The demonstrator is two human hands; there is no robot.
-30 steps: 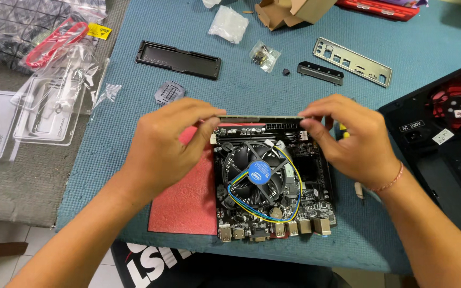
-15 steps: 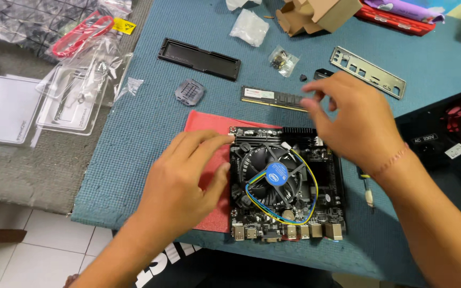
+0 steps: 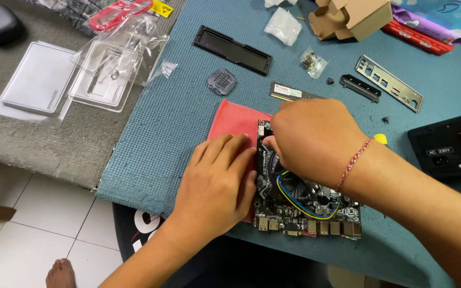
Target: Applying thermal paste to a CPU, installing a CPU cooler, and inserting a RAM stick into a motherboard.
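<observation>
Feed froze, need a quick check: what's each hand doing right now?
Left hand: open, flat against the motherboard edge.
Right hand: curled over the motherboard; grip cannot be told.

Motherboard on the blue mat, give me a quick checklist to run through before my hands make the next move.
1. Motherboard lies flat, its left part on the red cloth: ok.
2. Left hand steadies the board's left edge: ok.
3. Right hand is over the cooler area; what its fingertips grip: cannot tell.
4. Fan wires loop freely across the board, not pinched: ok.
5. Memory stick lies on the mat behind the board, not in a slot: ok to pick up.
6. Loose screws lie on the mat near the right arm: not ok.
</observation>
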